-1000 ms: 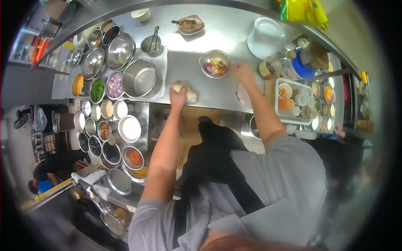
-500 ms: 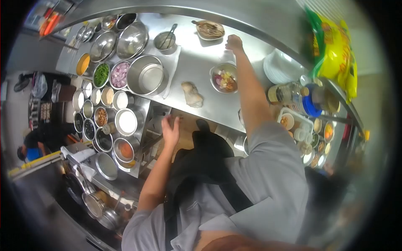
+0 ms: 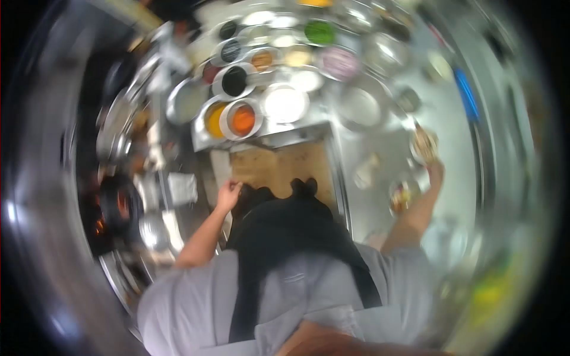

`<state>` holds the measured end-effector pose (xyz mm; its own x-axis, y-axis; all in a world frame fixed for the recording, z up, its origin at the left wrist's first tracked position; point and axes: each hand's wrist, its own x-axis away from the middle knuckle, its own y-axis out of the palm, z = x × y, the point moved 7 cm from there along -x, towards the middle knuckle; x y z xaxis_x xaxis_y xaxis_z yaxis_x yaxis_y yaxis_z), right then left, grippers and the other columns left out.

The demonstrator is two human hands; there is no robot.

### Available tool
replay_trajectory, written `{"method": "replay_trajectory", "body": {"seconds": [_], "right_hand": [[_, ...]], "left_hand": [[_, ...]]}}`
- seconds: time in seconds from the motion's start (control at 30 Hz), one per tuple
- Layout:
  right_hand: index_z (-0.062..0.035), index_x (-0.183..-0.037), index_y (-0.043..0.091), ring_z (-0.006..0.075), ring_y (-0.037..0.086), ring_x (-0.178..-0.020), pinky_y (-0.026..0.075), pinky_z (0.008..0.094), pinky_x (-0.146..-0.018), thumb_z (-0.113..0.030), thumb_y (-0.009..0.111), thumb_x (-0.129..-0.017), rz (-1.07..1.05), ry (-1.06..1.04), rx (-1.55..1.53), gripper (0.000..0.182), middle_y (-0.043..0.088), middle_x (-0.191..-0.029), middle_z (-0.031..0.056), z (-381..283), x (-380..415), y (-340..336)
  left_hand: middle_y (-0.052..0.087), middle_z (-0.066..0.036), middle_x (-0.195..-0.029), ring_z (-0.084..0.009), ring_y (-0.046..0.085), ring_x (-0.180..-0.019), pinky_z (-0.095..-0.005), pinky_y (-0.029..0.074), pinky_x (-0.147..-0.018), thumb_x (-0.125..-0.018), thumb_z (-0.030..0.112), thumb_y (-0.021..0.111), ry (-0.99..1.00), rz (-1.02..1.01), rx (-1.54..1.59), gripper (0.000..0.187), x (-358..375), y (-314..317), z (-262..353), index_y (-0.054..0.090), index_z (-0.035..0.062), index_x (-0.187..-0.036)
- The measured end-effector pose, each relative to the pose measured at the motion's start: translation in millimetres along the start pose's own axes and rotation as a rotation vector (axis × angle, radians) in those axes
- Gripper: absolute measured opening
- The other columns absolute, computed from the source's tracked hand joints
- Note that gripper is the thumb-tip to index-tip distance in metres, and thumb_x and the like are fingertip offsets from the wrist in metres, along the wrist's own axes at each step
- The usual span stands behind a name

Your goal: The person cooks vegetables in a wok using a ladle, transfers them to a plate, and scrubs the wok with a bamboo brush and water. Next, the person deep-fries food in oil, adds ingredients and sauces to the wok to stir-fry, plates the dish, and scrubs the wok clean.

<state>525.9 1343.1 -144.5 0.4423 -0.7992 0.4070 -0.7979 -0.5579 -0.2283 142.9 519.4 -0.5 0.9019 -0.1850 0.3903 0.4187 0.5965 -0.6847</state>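
Dish of brown food (image 3: 424,144) being touched by right hand (image 3: 436,172)

The dish is being seen over the tabletop (image 3: 368,207), contact unclear; the hand is being held partly closed at its rim, grip too blurred to tell; a bowl of chopped pieces (image 3: 404,196) is being seen nearby; the left hand (image 3: 229,194) is being held off the tabletop, half curled, seemingly empty.

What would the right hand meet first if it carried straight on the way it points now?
The right hand would probably meet the dish of brownish food first, right at its fingertips; blur hides whether they already touch.
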Motion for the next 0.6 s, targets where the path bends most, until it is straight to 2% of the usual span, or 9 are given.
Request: {"method": "replay_trajectory", "body": {"seconds": [0.03,0.13,0.17,0.23,0.33,0.4,0.47,0.53,0.6], "right_hand": [[-0.0034,-0.100,0.067,0.0128,0.062,-0.075,0.053,0.0269,-0.066,-0.020,0.062,-0.088,0.013,-0.009,-0.179,0.021,0.066,-0.089,0.0032,-35,30,21],[-0.0033,-0.097,0.066,0.0137,0.060,-0.068,0.055,0.0282,-0.059,-0.018,0.061,-0.090,0.157,0.200,-0.117,0.017,0.065,-0.085,0.0062,-73,56,41],[-0.0030,-0.092,0.065,0.0158,0.059,-0.064,0.054,0.0298,-0.056,-0.019,0.063,-0.088,0.035,0.113,-0.071,0.017,0.061,-0.081,0.0066,-42,19,14],[-0.0021,-0.085,0.061,0.0185,0.056,-0.060,0.052,0.0312,-0.051,-0.023,0.065,-0.086,0.047,0.060,0.182,0.021,0.058,-0.078,0.0075,-68,19,-6],[-0.0023,-0.095,0.062,0.0158,0.057,-0.061,0.051,0.0288,-0.054,-0.024,0.062,-0.089,0.376,-0.199,0.534,0.023,0.061,-0.079,0.0074,-186,67,12],[-0.0024,-0.102,0.063,0.0139,0.057,-0.062,0.050,0.0272,-0.055,-0.025,0.060,-0.092,0.459,-0.397,0.577,0.025,0.063,-0.080,0.0074,-280,129,86],[-0.0025,-0.108,0.064,0.0121,0.058,-0.063,0.049,0.0256,-0.056,-0.025,0.058,-0.094,0.352,-0.534,0.517,0.027,0.065,-0.080,0.0074,-351,191,186],[-0.0026,-0.115,0.065,0.0103,0.058,-0.064,0.048,0.0240,-0.058,-0.026,0.056,-0.097,0.051,-0.584,0.442,0.031,0.067,-0.081,0.0073,-390,249,310],[-0.0030,-0.122,0.064,0.0078,0.057,-0.065,0.046,0.0218,-0.058,-0.023,0.056,-0.098,-0.356,-0.646,0.413,0.032,0.069,-0.084,0.0061,-402,311,441]], "left_hand": [[0.067,-0.010,-0.080,-0.0163,0.064,-0.072,-0.0329,0.051,-0.067,-0.091,0.026,0.063,0.083,0.077,-0.053,0.027,-14,3,-51,0.063,0.0002,-0.100],[0.065,-0.006,-0.080,-0.0142,0.060,-0.070,-0.0306,0.050,-0.064,-0.093,0.027,0.062,-0.126,0.083,0.359,0.024,-12,-25,-78,0.062,0.0030,-0.097],[0.064,-0.005,-0.080,-0.0135,0.059,-0.070,-0.0298,0.049,-0.063,-0.094,0.027,0.061,-0.174,0.095,0.510,0.023,-24,-28,-100,0.062,0.0039,-0.096],[0.063,-0.004,-0.081,-0.0132,0.060,-0.068,-0.0288,0.050,-0.059,-0.096,0.029,0.060,-0.100,0.229,0.797,0.024,-53,-58,-117,0.062,0.0049,-0.096],[0.064,-0.005,-0.078,-0.0149,0.062,-0.067,-0.0292,0.050,-0.058,-0.097,0.038,0.057,-0.116,0.419,1.044,0.032,-119,-144,-132,0.059,0.0078,-0.087],[0.065,-0.007,-0.084,-0.0189,0.065,-0.072,-0.0320,0.053,-0.064,-0.099,0.045,0.049,-0.045,0.484,1.264,0.040,-169,-218,-135,0.059,0.0067,-0.093],[0.056,-0.025,-0.123,-0.0348,0.061,-0.108,-0.0450,0.053,-0.089,-0.093,0.053,0.054,-0.046,0.554,1.537,0.073,-224,-280,-161,0.041,-0.0077,-0.132],[0.039,-0.033,-0.138,-0.0416,0.047,-0.127,-0.0538,0.045,-0.102,-0.085,0.059,0.061,0.016,0.493,1.804,0.095,-269,-326,-162,0.028,-0.0101,-0.140],[0.033,-0.032,-0.145,-0.0453,0.039,-0.133,-0.0626,0.033,-0.107,-0.080,0.061,0.064,0.164,0.326,2.030,0.105,-314,-350,-159,0.022,-0.0114,-0.143]]}}
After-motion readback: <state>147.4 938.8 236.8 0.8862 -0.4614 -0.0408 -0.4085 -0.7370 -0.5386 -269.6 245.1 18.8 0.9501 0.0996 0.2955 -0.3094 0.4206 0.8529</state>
